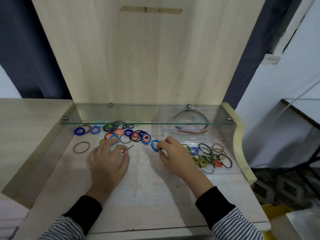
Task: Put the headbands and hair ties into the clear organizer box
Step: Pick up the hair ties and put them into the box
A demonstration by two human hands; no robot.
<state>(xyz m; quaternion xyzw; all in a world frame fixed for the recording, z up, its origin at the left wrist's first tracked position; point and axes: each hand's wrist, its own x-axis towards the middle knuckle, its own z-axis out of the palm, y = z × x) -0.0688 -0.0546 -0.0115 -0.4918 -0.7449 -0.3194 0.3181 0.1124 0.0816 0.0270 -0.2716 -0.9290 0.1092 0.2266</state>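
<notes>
My right hand [173, 155] pinches a blue hair tie [154, 145] just left of the clear organizer box [228, 135]. My left hand [108, 159] holds a thin brown hair tie [129, 147] between thumb and fingers. A scatter of blue, orange, black and green hair ties [128, 133] lies on the lace mat beyond both hands. The box's near compartment holds several hair ties [210, 157]. Its far compartment holds headbands [192, 118], partly seen through the glass shelf.
A glass shelf [147, 123] runs across above the far ties and the box's back half. A lone brown ring tie [81, 147] lies left. Wooden side walls [52, 141] bound the recess; the curved right wall [239, 144] stands beside the box.
</notes>
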